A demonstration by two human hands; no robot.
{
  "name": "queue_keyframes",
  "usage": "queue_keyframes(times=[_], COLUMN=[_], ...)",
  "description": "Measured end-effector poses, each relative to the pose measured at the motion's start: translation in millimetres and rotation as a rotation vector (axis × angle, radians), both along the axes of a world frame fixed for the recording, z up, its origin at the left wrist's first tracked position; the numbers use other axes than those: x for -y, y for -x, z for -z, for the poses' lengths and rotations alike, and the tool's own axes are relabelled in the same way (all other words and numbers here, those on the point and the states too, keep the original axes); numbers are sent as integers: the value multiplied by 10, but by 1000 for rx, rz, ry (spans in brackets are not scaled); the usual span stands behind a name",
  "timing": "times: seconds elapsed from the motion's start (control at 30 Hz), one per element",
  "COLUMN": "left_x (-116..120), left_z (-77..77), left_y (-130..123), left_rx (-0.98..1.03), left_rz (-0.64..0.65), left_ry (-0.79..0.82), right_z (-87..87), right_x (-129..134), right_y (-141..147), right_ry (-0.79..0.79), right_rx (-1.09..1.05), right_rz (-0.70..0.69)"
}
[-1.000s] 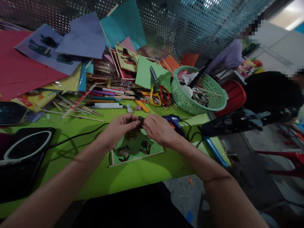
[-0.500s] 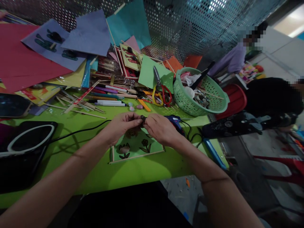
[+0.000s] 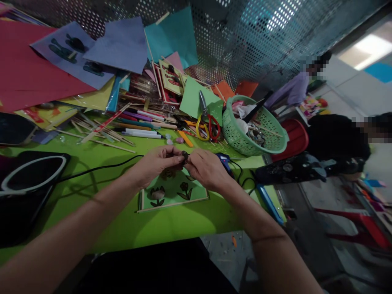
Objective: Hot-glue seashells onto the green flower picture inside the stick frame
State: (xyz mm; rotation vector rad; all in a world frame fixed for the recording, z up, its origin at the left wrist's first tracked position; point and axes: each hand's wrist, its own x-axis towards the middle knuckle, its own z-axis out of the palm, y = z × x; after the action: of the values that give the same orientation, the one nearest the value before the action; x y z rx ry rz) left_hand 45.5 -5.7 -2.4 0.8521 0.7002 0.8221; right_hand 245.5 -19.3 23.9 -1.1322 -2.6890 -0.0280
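Between my two hands is a small dark pebble [image 3: 184, 155], pinched by the fingertips of both. My left hand [image 3: 161, 161] comes at it from the left, thumb and forefinger closed on its side. From the right, the curled fingers of my right hand [image 3: 204, 167] grip it too. Just below lies a green card [image 3: 171, 197] framed with thin wooden sticks and bearing drawn flowers. A pale stone [image 3: 157, 194] forms one flower's head. My hands hide the card's upper part. Behind them lie a pink stone [image 3: 179, 140] and some pale small stones [image 3: 169, 141].
Scissors [image 3: 203, 106] lie on green paper near a green basket [image 3: 254, 122] of odds and ends. Several pens [image 3: 142, 133] and wooden sticks [image 3: 104, 134] cover the table's back. A blue glue gun [image 3: 225, 161] sits right. Another person [image 3: 337, 139] is at the right.
The view has shifted slightly, so the basket and other person appear further left. Both hands keep their pinch on the pebble, with only slight finger movement.
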Motion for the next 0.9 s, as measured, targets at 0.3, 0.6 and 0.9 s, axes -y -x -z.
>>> queue_keyframes(times=[0.3,0.6,0.9], left_x=[20,36,40], left_z=[-6,-23,-36], left_y=[9,2,-5], left_rx=[-37,-60,-63], left_rz=[1,34,60], left_ry=[-22,-73,-25], right_z=[-15,28,15], right_x=[4,9,-11], right_y=[-34,-19,-25], right_ry=[-33,-89,-64], right_rx=[-41,62,-18], right_rz=[6,2,-27])
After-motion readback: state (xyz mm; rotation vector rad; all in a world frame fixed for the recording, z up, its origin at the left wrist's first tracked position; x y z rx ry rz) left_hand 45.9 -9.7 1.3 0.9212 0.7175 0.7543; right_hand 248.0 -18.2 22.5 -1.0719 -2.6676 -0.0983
